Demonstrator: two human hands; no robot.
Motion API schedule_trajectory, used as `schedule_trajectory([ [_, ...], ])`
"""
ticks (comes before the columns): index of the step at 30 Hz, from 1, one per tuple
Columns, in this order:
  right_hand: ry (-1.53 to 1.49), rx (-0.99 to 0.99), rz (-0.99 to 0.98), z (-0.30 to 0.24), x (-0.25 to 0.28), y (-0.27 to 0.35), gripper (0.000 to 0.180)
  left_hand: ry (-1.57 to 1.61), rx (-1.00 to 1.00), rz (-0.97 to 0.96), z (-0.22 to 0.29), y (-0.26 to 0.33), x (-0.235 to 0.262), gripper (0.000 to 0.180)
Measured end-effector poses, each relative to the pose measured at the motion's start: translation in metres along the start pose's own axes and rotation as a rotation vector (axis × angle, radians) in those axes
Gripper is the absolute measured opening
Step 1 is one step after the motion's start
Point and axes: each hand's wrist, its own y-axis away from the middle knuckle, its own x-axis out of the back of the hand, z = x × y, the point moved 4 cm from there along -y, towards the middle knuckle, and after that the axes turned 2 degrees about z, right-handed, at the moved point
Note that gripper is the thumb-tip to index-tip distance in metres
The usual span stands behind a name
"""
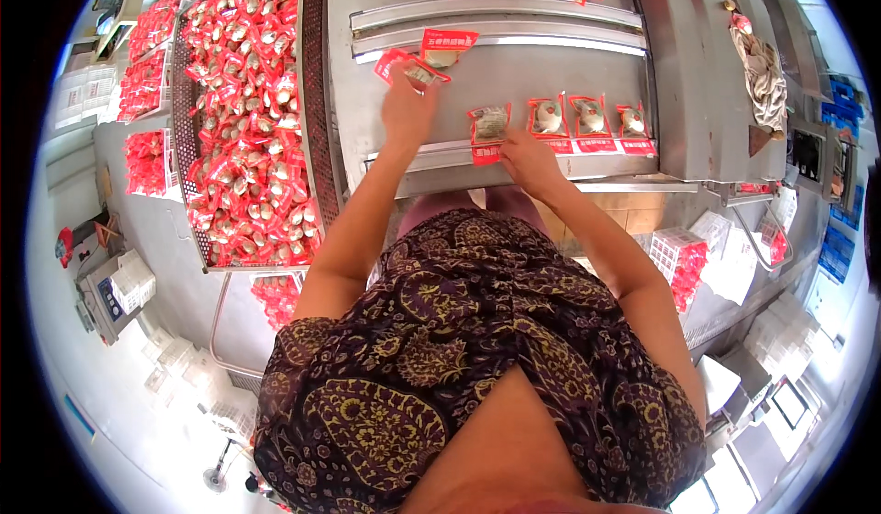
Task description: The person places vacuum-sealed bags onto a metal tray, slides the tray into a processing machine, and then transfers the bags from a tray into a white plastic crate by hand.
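Steel conveyor [514, 73]; both hands [408, 110] outstretched, seemingly on pouches [489, 127].

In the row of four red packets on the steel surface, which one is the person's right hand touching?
The leftmost packet. The right hand rests on its lower edge; the other three packets lie further right, untouched.

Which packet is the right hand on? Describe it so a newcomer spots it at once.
Find the steel conveyor bed ahead of the person. Four red packets lie in a row along its near edge. The right hand touches the leftmost packet, the only one hanging over the edge.
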Motion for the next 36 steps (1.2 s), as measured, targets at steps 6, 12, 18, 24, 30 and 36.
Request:
schedule_trajectory([
  [6,-0.331,-0.189,0.144,-0.002,0.018,0.005,0.023,-0.476,-0.650,0.244,0.001,-0.046,0.024,0.029],
  [12,-0.852,-0.302,-0.053,-0.020,-0.010,-0.038,0.022,-0.420,-0.124,-0.384,-0.050,-0.042,0.036,0.029],
  [18,-0.949,-0.469,-0.071,-0.034,-0.030,-0.078,0.025,-0.497,-0.347,-0.252,-0.069,-0.030,0.030,0.025],
  [24,-1.345,-0.735,-0.007,-0.026,-0.046,-0.113,0.046,0.621,0.557,-0.721,-0.103,-0.003,0.006,0.015],
  [30,-1.070,-0.676,-0.095,-0.009,-0.061,-0.126,0.054,0.533,0.589,-0.749,-0.106,-0.006,0.008,0.013],
  [36,-0.319,-0.193,0.341,-0.016,-0.046,-0.121,0.044,0.396,0.428,-0.625,-0.129,-0.017,-0.008,0.010],
])
